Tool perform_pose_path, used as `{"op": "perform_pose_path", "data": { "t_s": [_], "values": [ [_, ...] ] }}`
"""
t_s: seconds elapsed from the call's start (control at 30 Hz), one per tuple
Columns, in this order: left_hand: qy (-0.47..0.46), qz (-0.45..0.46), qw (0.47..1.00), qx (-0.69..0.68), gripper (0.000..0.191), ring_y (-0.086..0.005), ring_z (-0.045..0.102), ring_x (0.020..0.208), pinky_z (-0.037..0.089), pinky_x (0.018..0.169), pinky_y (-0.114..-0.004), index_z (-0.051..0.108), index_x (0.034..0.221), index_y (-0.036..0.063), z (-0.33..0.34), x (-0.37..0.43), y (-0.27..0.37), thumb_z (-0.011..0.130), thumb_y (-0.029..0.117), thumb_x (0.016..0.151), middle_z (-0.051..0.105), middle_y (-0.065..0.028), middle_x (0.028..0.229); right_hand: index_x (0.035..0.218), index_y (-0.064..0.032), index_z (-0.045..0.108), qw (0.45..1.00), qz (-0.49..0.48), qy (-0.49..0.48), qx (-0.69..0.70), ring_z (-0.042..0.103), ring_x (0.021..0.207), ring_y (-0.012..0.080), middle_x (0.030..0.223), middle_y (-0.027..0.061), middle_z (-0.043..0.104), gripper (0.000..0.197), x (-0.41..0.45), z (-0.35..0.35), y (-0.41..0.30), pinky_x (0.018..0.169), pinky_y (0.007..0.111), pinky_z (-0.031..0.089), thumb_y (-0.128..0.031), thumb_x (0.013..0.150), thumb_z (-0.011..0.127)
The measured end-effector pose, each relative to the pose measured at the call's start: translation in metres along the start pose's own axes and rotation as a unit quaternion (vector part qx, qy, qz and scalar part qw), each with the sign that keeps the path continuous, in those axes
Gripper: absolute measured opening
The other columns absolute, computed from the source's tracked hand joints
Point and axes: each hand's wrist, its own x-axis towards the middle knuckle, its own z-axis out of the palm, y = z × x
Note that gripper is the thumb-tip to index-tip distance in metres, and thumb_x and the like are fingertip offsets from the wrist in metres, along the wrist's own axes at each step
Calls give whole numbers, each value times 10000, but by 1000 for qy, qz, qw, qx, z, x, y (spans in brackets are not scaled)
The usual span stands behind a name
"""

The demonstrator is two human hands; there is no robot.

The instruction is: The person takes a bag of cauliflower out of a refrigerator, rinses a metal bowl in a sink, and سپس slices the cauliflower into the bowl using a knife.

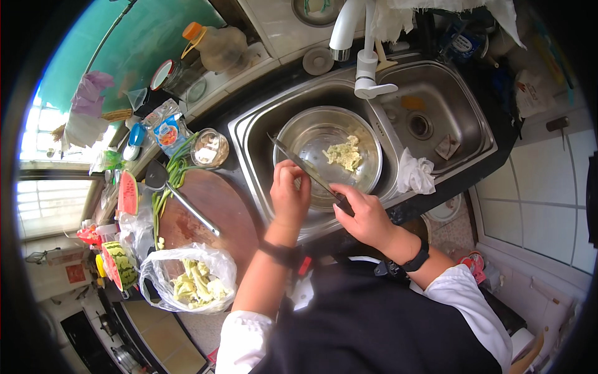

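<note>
My right hand [366, 215] grips the dark handle of a kitchen knife [290, 155], its blade slanting up to the left. Close against the blade is my left hand [290, 191], thumb and fingers curled together; whether a small piece sits between them is hidden. Both hands are above the near left side of a stainless steel bowl [299, 125], which stands in the larger sink basin [254, 140]. Cut cauliflower florets [345, 153] lie in the bowl. More cauliflower [198, 285] fills an open clear plastic bag [156, 262] to my left.
A round wooden chopping board [233, 205] holds a ladle [194, 210] and spring onions [173, 177]. Behind it sits a clear container [210, 148] of pale pieces. Cut watermelon [119, 266] is further left. The white faucet [366, 70] overhangs the sinks; a white cloth [416, 172] drapes the divider.
</note>
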Motion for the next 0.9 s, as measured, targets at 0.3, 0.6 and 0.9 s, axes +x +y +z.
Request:
{"op": "perform_pose_path", "data": {
  "t_s": [0.3, 0.6, 0.9],
  "values": [
    [21, -12, 999, -48, 186, -245, 599, 738, 488, 620, -307, 515, 828, 38, 0, 9, -7, 635, -50, 716, 586, -108, 866, 1130, -1, 499, 999, 42, -3, -1, 601, 908, 355, 1000, 196, 609, 371, -18, -8, 5, 769, 378, 494, -56, 774, 588],
    [-25, 41, 998, -26, 216, -262, 602, 755, 494, 625, -325, 513, 808, 48, 17, -1, 12, 652, -55, 679, 590, -100, 858, 1104, 4, 504, 997, 75, 7, -4, 598, 905, 361, 981, 202, 612, 336, -9, -12, 9, 763, 381, 492, -73, 787, 586],
    [0, 0, 999, -44, 195, -257, 606, 744, 492, 621, -316, 523, 827, 45, 17, 0, -1, 643, -46, 703, 591, -105, 855, 1102, 8, 507, 997, 67, 21, -2, 598, 903, 364, 967, 212, 613, 335, -16, -9, 12, 746, 380, 489, -75, 788, 588]
  ]
}}
